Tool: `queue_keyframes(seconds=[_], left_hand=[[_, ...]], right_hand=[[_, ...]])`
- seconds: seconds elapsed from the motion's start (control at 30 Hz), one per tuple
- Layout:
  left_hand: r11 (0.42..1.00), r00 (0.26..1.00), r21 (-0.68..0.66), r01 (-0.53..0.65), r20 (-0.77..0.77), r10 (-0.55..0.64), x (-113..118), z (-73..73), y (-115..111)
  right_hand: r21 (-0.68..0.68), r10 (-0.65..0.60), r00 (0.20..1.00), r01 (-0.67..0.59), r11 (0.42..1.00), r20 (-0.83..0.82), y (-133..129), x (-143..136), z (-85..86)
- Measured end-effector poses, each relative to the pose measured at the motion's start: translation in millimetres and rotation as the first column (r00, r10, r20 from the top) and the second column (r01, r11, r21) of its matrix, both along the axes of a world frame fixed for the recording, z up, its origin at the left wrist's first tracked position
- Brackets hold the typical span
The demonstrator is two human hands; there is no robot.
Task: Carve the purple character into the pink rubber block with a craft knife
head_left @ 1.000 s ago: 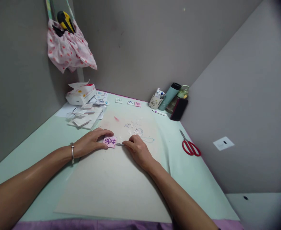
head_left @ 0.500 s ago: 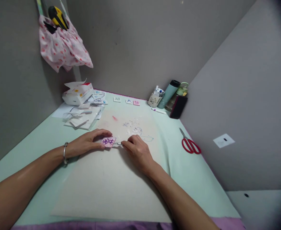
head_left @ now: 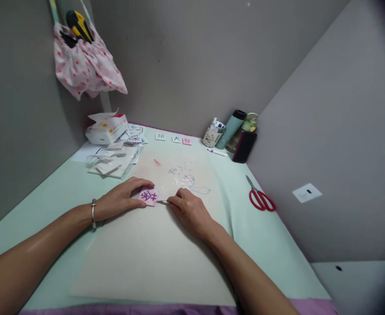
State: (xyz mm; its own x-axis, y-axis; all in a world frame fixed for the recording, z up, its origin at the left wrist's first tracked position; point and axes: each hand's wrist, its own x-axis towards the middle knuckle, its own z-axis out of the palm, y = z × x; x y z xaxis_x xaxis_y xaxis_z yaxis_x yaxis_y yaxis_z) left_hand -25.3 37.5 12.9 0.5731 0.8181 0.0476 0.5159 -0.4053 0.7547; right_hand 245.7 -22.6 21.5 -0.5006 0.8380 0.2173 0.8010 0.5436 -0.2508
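Observation:
My left hand (head_left: pixel 123 197), with a silver bangle at its wrist, holds a small pink square piece (head_left: pixel 148 197) by its left side between thumb and fingers. A purple written character covers the top of the piece. In my right hand (head_left: pixel 189 208) is a slim pointed tool with a metal tip (head_left: pixel 162 202), much like a craft knife. Its tip points left and lies at or very near the piece's lower right corner; contact cannot be made out. Most of the tool is hidden by my fingers. Both hands rest over a pale mat (head_left: pixel 153 262).
Red-handled scissors (head_left: pixel 260 197) lie at the right. Behind stand a pen cup (head_left: pixel 212 134), a teal tumbler (head_left: pixel 231 129) and a phone (head_left: pixel 244 147). Packets (head_left: pixel 113 162) and a white box (head_left: pixel 109 127) sit back left, below a hanging dotted pouch (head_left: pixel 84 65).
The pink piece has come down flatter and turned slightly. The tool's tip has shifted a little down and left, from the right edge to the lower right corner.

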Motion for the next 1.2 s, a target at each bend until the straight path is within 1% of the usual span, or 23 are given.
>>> queue_keyframes(seconds=[0.23,0.43,0.63,0.8,1.0,1.2], left_hand=[[1.0,1.0,0.012,0.002,-0.008,-0.002,-0.2,-0.5,-0.9],[1.0,1.0,-0.005,0.007,-0.024,-0.007,-0.1,3.3,-1.6],[1.0,1.0,0.019,0.008,-0.021,-0.008,-0.6,1.0,-1.5],[0.999,1.0,0.039,0.017,-0.002,-0.017,-1.9,-2.0,-0.9],[0.998,1.0,0.055,0.031,0.0,-0.031,-2.1,-0.2,-0.7],[0.998,1.0,0.065,0.029,-0.006,-0.028,-2.2,-1.2,0.2]], right_hand=[[-0.042,-0.026,1.0,0.027,0.999,0.003,3.5,9.7,3.3],[-0.074,-0.001,1.0,0.003,0.997,0.023,-0.8,3.5,6.2],[-0.082,0.003,0.998,0.001,0.997,0.057,-2.6,-1.5,7.5],[-0.072,0.003,0.996,0.003,0.997,0.086,-2.4,-3.1,6.0],[-0.039,0.015,0.991,-0.01,0.999,0.134,-5.1,-6.9,4.6],[0.005,0.064,0.981,-0.066,0.998,0.182,-7.6,-7.5,4.7]])
